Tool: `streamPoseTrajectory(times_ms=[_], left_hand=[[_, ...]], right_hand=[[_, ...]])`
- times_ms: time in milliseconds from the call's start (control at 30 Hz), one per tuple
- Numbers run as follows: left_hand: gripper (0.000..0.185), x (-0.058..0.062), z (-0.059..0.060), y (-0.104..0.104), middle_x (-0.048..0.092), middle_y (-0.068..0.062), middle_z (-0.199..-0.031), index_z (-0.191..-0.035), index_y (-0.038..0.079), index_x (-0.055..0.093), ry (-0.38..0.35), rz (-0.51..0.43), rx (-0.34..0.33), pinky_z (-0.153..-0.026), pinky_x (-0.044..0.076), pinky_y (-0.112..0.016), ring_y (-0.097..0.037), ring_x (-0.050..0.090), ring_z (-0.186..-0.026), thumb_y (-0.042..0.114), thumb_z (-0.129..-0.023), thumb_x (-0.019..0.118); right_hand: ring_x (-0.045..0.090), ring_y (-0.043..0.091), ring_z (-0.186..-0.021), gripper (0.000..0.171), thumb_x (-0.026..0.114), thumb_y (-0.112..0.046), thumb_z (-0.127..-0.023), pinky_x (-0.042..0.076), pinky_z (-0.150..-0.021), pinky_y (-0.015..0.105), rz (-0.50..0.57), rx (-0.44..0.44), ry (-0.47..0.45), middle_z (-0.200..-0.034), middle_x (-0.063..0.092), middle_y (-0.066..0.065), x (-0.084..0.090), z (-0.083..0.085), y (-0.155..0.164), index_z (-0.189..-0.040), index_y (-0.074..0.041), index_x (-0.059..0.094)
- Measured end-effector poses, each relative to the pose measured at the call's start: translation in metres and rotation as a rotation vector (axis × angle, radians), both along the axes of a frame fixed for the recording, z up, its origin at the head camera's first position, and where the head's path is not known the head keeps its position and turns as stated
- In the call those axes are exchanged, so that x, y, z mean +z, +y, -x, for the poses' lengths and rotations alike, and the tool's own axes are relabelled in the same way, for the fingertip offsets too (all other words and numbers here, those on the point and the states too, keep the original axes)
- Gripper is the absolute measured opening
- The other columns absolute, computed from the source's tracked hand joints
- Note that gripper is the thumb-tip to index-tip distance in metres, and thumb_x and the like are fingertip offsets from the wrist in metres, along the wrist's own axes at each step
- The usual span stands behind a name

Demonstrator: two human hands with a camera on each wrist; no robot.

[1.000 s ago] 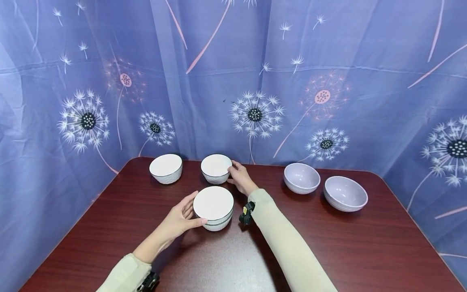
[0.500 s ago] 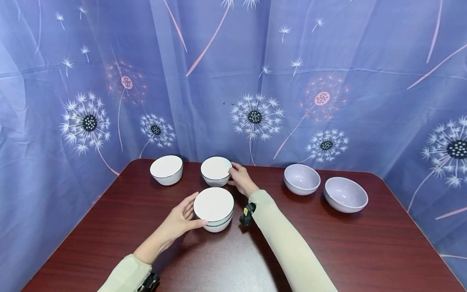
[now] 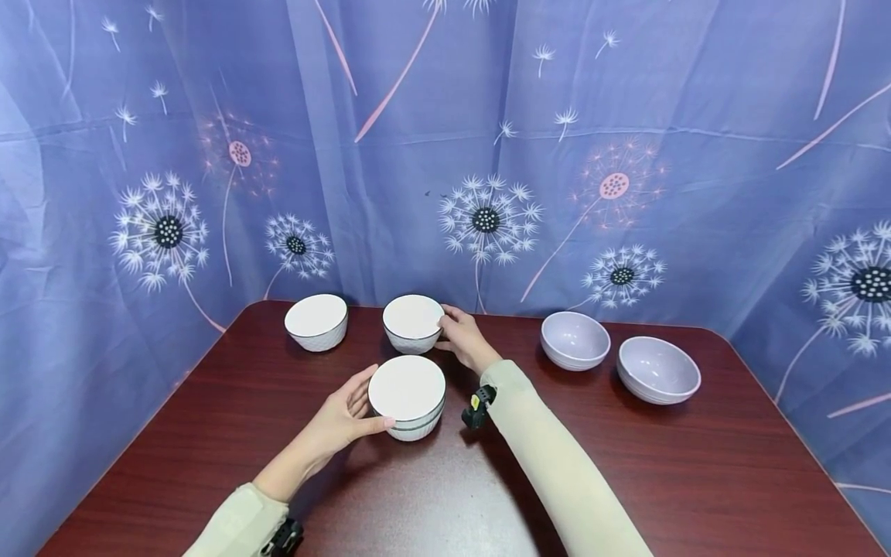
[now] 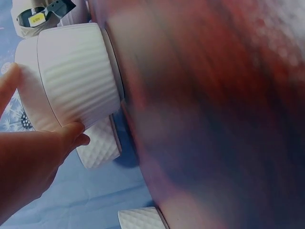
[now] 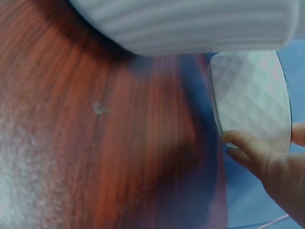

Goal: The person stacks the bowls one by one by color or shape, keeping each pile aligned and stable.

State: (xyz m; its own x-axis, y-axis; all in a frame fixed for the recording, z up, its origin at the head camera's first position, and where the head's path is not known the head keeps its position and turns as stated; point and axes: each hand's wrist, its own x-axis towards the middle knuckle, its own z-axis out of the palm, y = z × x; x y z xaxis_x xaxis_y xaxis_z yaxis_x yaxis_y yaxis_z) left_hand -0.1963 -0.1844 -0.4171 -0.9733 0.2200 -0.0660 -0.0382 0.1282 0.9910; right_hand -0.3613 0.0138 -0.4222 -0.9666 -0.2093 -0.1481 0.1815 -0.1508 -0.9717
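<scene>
A white ribbed bowl [image 3: 407, 396] with a dark rim line stands on the dark red table [image 3: 626, 472], near the middle. My left hand [image 3: 346, 418] grips its left side, thumb in front and fingers behind; the left wrist view shows the thumb [image 4: 71, 134] on the ribbed wall [image 4: 76, 76]. Behind it sits a white diamond-patterned bowl [image 3: 413, 322]. My right hand [image 3: 461, 335] holds that bowl's right rim, and its fingertips [image 5: 250, 155] curl against the bowl's wall [image 5: 248, 95] in the right wrist view. A second diamond-patterned bowl [image 3: 316, 320] stands untouched at the back left.
Two lilac bowls [image 3: 575, 339] [image 3: 658, 369] stand side by side at the back right. A blue dandelion-print curtain [image 3: 487, 155] closes in the table at the back and both sides. The table's near edge lies below the frame.
Hardly anything differs. Both hands keep their holds on the same bowls, and the right forearm has shifted slightly to the right.
</scene>
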Motion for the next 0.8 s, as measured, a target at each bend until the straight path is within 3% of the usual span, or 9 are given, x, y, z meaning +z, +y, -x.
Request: streamPoseTrajectory(times_ms=[500, 800], left_hand=[[0.091, 0.0, 0.0, -0.001, 0.024, -0.008, -0.143, -0.14, 0.011, 0.022, 0.001, -0.016, -0.007, -0.106, 0.021, -0.034, -0.018, 0.022, -0.13, 0.014, -0.068, 0.077], [0.091, -0.001, 0.001, -0.001, 0.024, -0.008, -0.143, -0.14, 0.011, 0.021, 0.005, -0.03, -0.018, -0.105, 0.022, -0.033, -0.018, 0.022, -0.13, 0.013, -0.067, 0.077]], right_hand=[[0.054, 0.027, -0.089, 0.047, 0.036, -0.001, -0.084, 0.047, -0.081, 0.05, -0.005, -0.024, 0.012, -0.123, 0.044, 0.019, 0.023, -0.008, 0.012, -0.131, 0.0, 0.035], [0.055, 0.029, -0.096, 0.047, 0.036, -0.002, -0.085, 0.049, -0.08, 0.045, -0.035, -0.027, 0.021, -0.123, 0.044, 0.018, 0.039, -0.019, 0.021, -0.132, -0.002, 0.035]])
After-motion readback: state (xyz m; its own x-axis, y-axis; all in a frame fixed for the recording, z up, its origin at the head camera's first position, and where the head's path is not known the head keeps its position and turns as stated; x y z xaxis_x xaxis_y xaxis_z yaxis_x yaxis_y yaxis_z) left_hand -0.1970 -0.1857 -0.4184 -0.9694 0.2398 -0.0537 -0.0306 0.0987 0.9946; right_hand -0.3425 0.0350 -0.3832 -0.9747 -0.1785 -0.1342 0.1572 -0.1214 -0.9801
